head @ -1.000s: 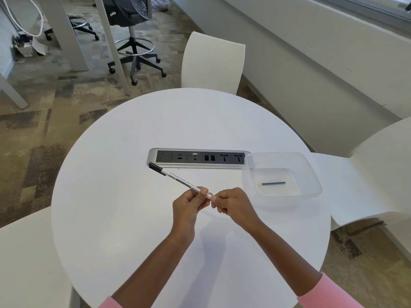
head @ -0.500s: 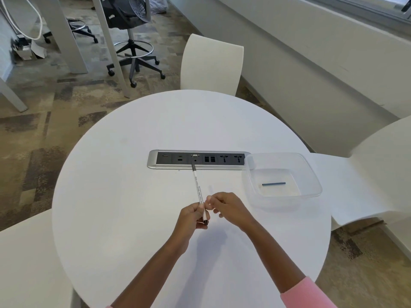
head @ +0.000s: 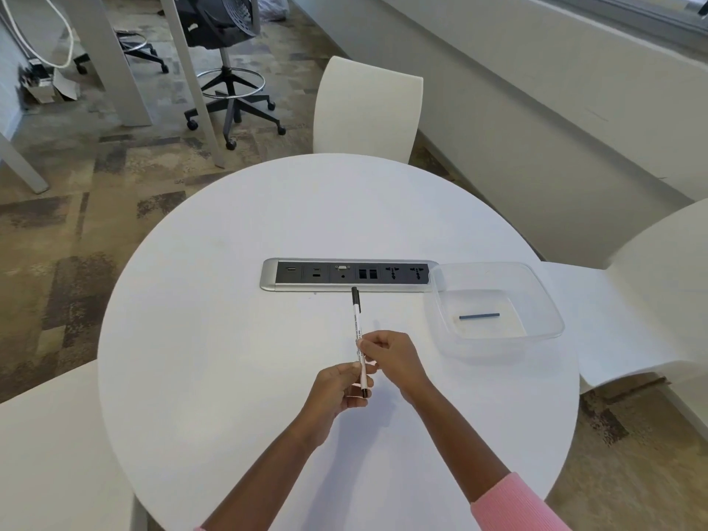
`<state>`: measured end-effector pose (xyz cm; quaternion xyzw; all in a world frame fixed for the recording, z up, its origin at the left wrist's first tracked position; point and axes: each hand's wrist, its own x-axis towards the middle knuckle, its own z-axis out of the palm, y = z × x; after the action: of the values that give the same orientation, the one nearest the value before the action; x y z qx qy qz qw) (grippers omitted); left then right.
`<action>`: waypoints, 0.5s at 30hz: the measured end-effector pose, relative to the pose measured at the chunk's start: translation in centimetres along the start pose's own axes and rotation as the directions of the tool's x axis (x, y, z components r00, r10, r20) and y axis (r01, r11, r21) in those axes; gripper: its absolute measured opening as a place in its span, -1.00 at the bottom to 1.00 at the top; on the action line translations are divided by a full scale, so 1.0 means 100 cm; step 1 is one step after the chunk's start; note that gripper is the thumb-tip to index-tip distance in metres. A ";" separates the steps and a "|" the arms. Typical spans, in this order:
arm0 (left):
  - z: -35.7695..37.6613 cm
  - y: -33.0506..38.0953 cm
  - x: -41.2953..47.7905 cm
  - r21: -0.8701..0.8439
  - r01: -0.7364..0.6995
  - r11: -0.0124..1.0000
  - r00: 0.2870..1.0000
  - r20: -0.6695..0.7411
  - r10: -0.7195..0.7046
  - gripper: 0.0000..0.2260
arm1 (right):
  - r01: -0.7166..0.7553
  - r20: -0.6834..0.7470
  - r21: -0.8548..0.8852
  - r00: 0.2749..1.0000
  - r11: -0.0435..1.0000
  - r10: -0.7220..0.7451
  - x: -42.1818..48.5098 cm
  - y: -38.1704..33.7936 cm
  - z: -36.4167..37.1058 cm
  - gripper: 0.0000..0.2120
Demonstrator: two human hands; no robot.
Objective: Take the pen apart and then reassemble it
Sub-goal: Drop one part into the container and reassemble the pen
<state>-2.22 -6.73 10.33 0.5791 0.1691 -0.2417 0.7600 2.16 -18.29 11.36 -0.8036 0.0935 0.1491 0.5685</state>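
A slim white pen [head: 357, 323] with black ends is held above the round white table [head: 230, 300], pointing away from me toward the socket strip. My left hand [head: 337, 389] pinches its lower part near the black near end. My right hand [head: 390, 358] grips the barrel just above, fingers curled around it. A short dark blue rod [head: 479, 316] lies alone in the clear plastic tray [head: 544, 300] to the right. Whether that rod belongs to the pen I cannot tell.
A silver socket strip [head: 268, 279] is set into the table's middle, touching the tray's left rim. White chairs stand at the far side [head: 367, 109], the right [head: 651, 281] and the near left [head: 49, 454]. An office chair [head: 230, 51] stands on the carpet beyond.
The pen has swung from pointing far left to pointing straight away from me. My right hand has moved from the pen's end up onto the barrel. The blue rod has not moved.
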 end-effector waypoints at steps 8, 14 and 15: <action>-0.028 -0.022 0.029 0.775 -0.100 0.624 0.854 -0.256 0.454 -0.77 | -0.006 -0.173 -0.380 0.983 0.925 -0.065 0.011 0.017 0.015 -0.83; -0.051 -0.030 0.046 0.981 0.022 0.193 0.876 -0.111 0.468 -0.55 | -0.053 -0.177 -0.529 0.983 0.847 -0.049 0.019 0.026 0.033 -0.82; -0.054 -0.030 0.049 0.991 0.021 0.135 0.874 -0.084 0.479 -0.52 | -0.065 -0.181 -0.544 0.983 0.836 -0.042 0.021 0.027 0.035 -0.82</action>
<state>0.23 -2.99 3.83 0.9805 0.0265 -0.0506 0.1880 2.75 -15.87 7.18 -0.9423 0.1042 0.0977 0.3029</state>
